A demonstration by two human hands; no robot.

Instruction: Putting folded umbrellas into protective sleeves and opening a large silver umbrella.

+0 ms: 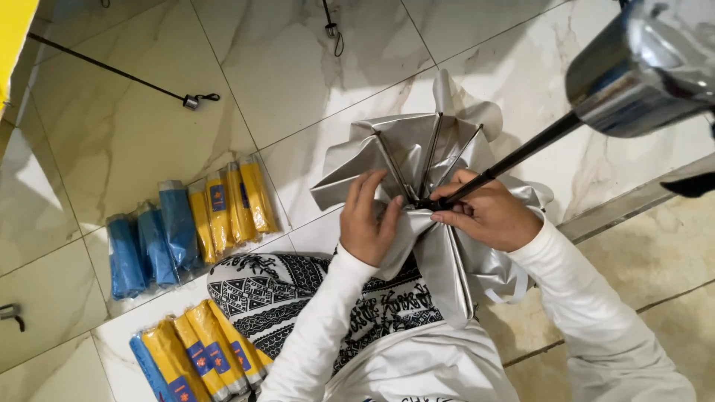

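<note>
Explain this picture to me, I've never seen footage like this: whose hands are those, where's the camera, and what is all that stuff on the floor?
There is one picture, from a camera worn on a person's head, looking down at their own lap and hands. No machine is involved. The left hand and right hand both grip a silver umbrella, half folded, where its ribs meet the black shaft. The shiny handle looms blurred near the camera. On the marble floor lie two groups of wrapped folded umbrellas, blue and yellow: one row further out, another nearer the knee. A few thin black rods also lie there.
</note>
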